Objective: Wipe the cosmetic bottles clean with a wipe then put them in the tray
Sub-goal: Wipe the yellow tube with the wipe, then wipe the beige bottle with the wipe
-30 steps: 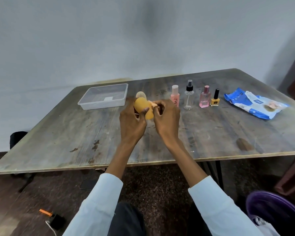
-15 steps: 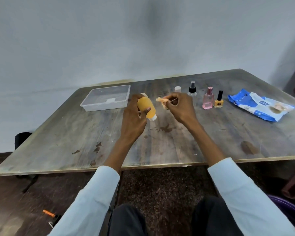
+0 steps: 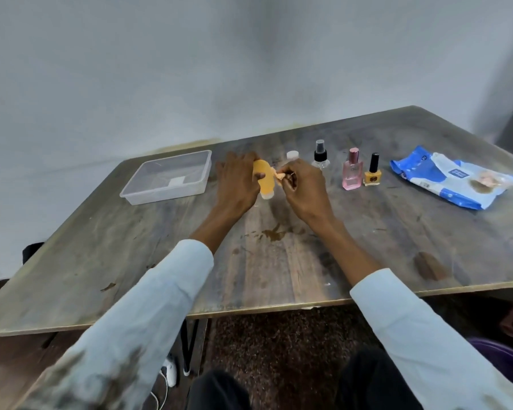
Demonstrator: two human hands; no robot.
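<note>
Over the last second the orange bottle [image 3: 265, 180] has gone from being held up close in front of the body, both hands crowded round it, to sitting out over the middle of the desk [image 3: 160, 253], and the right hand [image 3: 304, 187] has drawn a little apart from it with a small peach-coloured scrap [image 3: 279, 176] between its fingertips; that scrap could be a folded bit of wipe or a peeled seal, and it is too small to tell which. My reading is that this bottle is in the middle of being cleaned and none has yet gone into the tray [image 3: 169, 177], which sits just left of the hands and holds nothing but a small white label patch. The left hand [image 3: 239, 184] wraps the orange bottle from the left, thumb across its front, tilting it so the white cap points down towards the person, just above the desk. The right hand is curled with its fingers pinching the scrap right beside the bottle's upper body, wrist low near the desk. Both forearms reach forward in pale sleeves. Behind the right hand a white-capped bottle [image 3: 292, 155] peeks out, then a clear spray bottle [image 3: 321, 156], a pink perfume bottle [image 3: 352, 173] and a yellow nail polish [image 3: 372, 174] stand in a row, with the blue wipe pack [image 3: 444, 180] lying well off to the right
</note>
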